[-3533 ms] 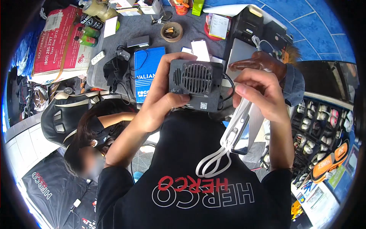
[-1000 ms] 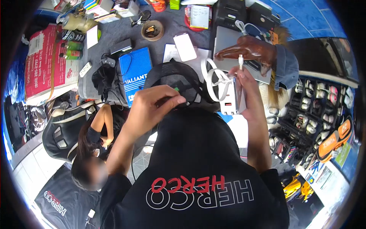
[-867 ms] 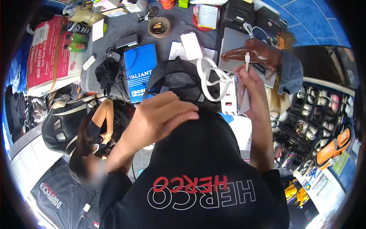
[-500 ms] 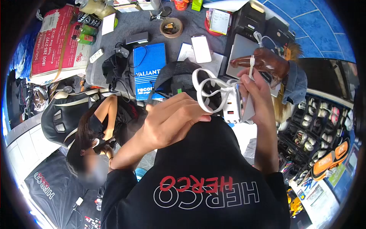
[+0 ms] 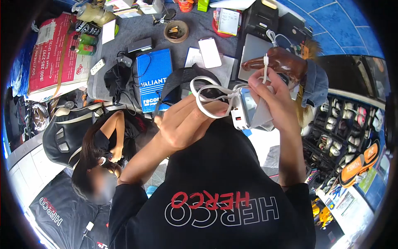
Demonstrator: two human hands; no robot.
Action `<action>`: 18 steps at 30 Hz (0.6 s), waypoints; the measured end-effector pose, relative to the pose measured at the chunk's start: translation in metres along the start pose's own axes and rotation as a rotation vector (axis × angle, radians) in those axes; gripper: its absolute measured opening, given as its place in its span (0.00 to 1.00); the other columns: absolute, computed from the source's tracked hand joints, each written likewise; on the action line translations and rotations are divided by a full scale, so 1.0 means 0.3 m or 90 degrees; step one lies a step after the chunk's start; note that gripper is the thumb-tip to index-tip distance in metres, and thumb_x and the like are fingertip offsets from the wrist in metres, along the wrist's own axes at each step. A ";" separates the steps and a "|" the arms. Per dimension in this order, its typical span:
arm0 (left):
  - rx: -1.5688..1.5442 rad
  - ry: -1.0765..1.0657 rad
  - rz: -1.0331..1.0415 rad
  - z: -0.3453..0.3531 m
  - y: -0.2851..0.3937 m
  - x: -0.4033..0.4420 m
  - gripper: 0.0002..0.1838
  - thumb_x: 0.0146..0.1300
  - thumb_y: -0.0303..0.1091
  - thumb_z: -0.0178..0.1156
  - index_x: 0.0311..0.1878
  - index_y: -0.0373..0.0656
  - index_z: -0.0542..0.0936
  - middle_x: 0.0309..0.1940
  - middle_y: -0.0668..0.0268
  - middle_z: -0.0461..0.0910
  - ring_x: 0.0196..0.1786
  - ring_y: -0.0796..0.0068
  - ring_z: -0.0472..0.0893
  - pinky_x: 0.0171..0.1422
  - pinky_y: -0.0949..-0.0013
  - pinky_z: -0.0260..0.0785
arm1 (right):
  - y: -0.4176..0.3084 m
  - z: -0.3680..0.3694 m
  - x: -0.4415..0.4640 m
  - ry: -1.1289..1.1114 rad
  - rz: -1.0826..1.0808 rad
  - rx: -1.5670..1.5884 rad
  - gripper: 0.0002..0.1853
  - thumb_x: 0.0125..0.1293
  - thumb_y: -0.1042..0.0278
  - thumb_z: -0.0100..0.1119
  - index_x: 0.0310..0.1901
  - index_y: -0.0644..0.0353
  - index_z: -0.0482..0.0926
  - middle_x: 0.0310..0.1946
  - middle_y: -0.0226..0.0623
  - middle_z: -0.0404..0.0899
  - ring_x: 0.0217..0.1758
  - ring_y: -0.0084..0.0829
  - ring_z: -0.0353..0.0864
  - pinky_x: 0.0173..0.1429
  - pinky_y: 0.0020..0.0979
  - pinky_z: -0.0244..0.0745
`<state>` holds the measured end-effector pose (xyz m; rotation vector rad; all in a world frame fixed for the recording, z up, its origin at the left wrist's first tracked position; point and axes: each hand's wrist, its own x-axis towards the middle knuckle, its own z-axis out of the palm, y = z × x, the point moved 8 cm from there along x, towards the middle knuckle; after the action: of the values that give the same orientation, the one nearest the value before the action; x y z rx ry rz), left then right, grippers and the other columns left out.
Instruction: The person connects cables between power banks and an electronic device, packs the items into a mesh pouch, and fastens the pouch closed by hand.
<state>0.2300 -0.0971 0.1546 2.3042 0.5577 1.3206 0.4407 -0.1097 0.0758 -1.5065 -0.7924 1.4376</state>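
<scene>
My right hand (image 5: 275,93) grips a white charger block (image 5: 240,114) with ports on its side and a shiny glass-like face. A white cable (image 5: 199,101) is looped at the block's left, and its plug end (image 5: 265,62) sticks up above my right fingers. My left hand (image 5: 184,122) is closed at the loops, its fingertips on the cable and partly covered by it. Behind my left hand lies a black mesh item (image 5: 190,79), partly hidden.
On the grey table (image 5: 124,37) are a blue record book (image 5: 153,74), a white phone (image 5: 210,52), an ashtray (image 5: 176,31) and a brown horse-head figure (image 5: 286,62). A seated person (image 5: 112,128) is at the left, near a black chair (image 5: 62,137). Shoe racks (image 5: 336,133) stand right.
The black grilled device has left my hands. My left hand has moved right to the cable loops. My right hand now holds the charger upright; it and the cable have shifted slightly left.
</scene>
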 end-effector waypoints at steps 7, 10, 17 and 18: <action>-0.014 0.003 -0.006 0.007 -0.018 -0.013 0.18 0.48 0.18 0.75 0.44 0.30 0.83 0.38 0.59 0.87 0.34 0.62 0.87 0.38 0.65 0.81 | -0.008 0.006 0.003 0.025 0.014 -0.003 0.16 0.68 0.61 0.72 0.46 0.62 0.76 0.38 0.36 0.84 0.43 0.20 0.86 0.44 0.18 0.77; -0.008 -0.009 -0.018 0.012 -0.008 -0.016 0.18 0.49 0.17 0.74 0.45 0.31 0.83 0.39 0.58 0.87 0.35 0.61 0.87 0.38 0.65 0.80 | -0.005 0.007 0.010 0.026 0.012 -0.007 0.17 0.67 0.60 0.73 0.44 0.62 0.77 0.38 0.35 0.84 0.43 0.20 0.85 0.43 0.18 0.76; -0.015 -0.026 -0.065 0.023 -0.011 -0.031 0.18 0.50 0.16 0.74 0.46 0.31 0.82 0.38 0.58 0.87 0.35 0.61 0.87 0.38 0.65 0.80 | 0.001 0.000 0.027 0.005 -0.016 -0.133 0.18 0.66 0.56 0.74 0.42 0.61 0.78 0.36 0.32 0.83 0.39 0.17 0.82 0.39 0.17 0.71; -0.017 -0.029 -0.064 0.025 -0.008 -0.033 0.18 0.50 0.16 0.74 0.46 0.32 0.82 0.38 0.57 0.87 0.35 0.61 0.87 0.38 0.65 0.80 | -0.006 0.004 0.027 0.002 -0.016 -0.133 0.18 0.66 0.56 0.74 0.42 0.61 0.78 0.36 0.32 0.83 0.39 0.17 0.82 0.39 0.17 0.71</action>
<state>0.2314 -0.1017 0.1428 2.2481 0.6276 1.2187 0.4407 -0.1015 0.0741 -1.6483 -0.9818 1.3664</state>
